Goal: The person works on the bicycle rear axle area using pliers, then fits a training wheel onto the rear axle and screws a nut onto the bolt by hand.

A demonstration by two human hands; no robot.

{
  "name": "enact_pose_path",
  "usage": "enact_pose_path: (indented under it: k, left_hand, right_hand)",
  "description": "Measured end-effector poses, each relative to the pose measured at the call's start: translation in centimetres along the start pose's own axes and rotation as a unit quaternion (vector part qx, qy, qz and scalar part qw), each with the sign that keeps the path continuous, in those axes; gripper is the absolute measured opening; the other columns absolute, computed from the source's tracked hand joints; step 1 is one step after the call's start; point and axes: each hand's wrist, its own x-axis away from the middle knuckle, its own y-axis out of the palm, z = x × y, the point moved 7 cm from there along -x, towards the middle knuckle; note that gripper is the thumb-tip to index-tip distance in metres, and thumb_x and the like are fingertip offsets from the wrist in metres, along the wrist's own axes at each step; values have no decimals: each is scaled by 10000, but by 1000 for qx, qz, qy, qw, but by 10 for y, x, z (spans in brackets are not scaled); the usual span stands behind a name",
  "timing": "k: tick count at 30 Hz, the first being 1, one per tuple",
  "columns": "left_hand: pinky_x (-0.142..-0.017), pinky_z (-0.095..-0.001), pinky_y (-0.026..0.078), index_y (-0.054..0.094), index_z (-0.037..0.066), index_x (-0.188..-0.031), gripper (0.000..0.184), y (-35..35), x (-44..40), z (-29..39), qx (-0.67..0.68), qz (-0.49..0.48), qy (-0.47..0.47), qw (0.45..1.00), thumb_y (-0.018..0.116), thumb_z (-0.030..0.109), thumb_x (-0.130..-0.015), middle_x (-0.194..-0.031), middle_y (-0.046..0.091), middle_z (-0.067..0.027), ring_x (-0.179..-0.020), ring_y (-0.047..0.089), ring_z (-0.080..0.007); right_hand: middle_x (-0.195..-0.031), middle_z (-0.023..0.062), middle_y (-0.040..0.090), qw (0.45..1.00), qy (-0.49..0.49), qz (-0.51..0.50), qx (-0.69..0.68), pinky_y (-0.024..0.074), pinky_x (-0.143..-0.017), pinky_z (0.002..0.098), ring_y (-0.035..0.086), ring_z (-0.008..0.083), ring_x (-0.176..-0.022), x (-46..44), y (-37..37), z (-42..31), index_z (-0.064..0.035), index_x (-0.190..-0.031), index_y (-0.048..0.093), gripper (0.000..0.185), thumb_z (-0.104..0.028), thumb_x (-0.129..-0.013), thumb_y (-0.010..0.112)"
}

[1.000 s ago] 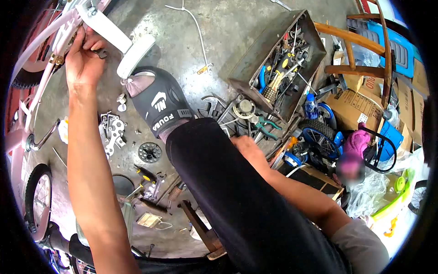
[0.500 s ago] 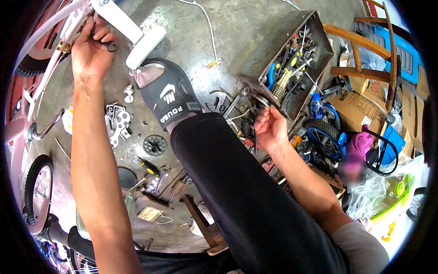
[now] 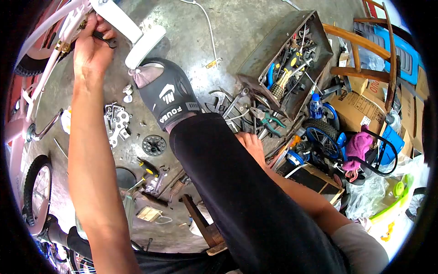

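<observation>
At the upper left, my left hand is closed round a small dark wrench, close against the pale pink bicycle frame. The wrench's far end is hidden behind the fingers. A white crank arm and pedal are just to the right. My right hand reaches down among loose tools beside my knee, its fingers bent and pressed together. My leg covers part of it, and what the fingers hold is hidden. Green-handled pliers and a steel wrench lie just beyond it.
A metal toolbox full of tools stands at upper right. Bolts, a bone-shaped wrench, a round perforated disc and a yellow-black screwdriver lie on the floor. Cardboard boxes and a wooden chair are at right.
My right hand has moved down and left from the toolbox edge, uncovering the green-handled pliers. My left hand stays by the frame; the wrench in it has turned slightly.
</observation>
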Motion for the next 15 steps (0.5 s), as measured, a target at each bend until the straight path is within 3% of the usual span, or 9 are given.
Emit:
enact_pose_path:
  k: [2, 4, 6, 9, 10, 12, 15]
  left_hand:
    - [-620, -262, 374, 590, 78, -1033, 68, -6, -2, 1, -36, 5, 6, 999, 572, 142, -1017, -886, 569, 11, -719, 462, -102]
    - [-620, -266, 374, 582, 111, -967, 64, -4, -2, 0, -71, 8, 12, 997, 598, 159, -1008, -870, 574, 23, -728, 479, -100]
    - [-603, -262, 372, 613, 88, -1044, 70, -7, 1, 5, -120, 70, 56, 989, 596, 144, -1007, -865, 572, 29, -706, 474, -102]
    - [-600, -265, 363, 587, 126, -992, 30, -13, -1, 3, -144, 86, 58, 984, 614, 138, -997, -863, 577, 42, -721, 495, -104]
    - [-603, -270, 357, 561, 149, -965, 68, -15, 0, 7, -162, 95, 58, 980, 620, 133, -995, -869, 577, 46, -726, 501, -107]
    - [-599, -283, 363, 559, 152, -989, 106, -3, 12, 6, -141, 90, 63, 984, 660, 126, -970, -878, 575, 45, -716, 516, -116]
    - [-584, -270, 361, 572, 147, -984, 94, -13, 7, 8, -167, 105, 65, 978, 663, 129, -968, -908, 605, 36, -722, 520, -116]
  right_hand:
    - [-1247, 100, 533, 996, -18, -61, 59, 428, -911, 425, 499, 315, -1126, 2, 9, 0, -85, -1286, 540, 609, -219, -742, 779]
    - [-1214, 102, 549, 996, -35, -61, 59, 418, -907, 428, 516, 296, -1096, -1, 7, -1, -69, -1301, 533, 627, -230, -746, 778]
    - [-1167, 118, 574, 994, -28, -87, 56, 430, -884, 427, 529, 296, -1075, -4, 10, 0, -56, -1231, 573, 526, -193, -755, 748]
    - [-1102, 132, 602, 995, -23, -78, 66, 439, -873, 434, 545, 299, -1058, -3, 16, 10, -57, -1130, 614, 404, -163, -754, 714]
    - [-1060, 139, 614, 998, -36, -37, 43, 465, -832, 454, 568, 323, -998, -4, 6, 8, -46, -1053, 624, 308, -141, -764, 675]
    - [-1068, 157, 607, 998, -17, -40, -34, 486, -803, 478, 588, 358, -919, -3, 4, 16, -26, -1070, 610, 315, -143, -781, 650]
    - [-1080, 198, 591, 985, 61, -52, -152, 491, -812, 487, 607, 408, -920, -4, -6, 31, -18, -1081, 589, 301, -107, -794, 604]
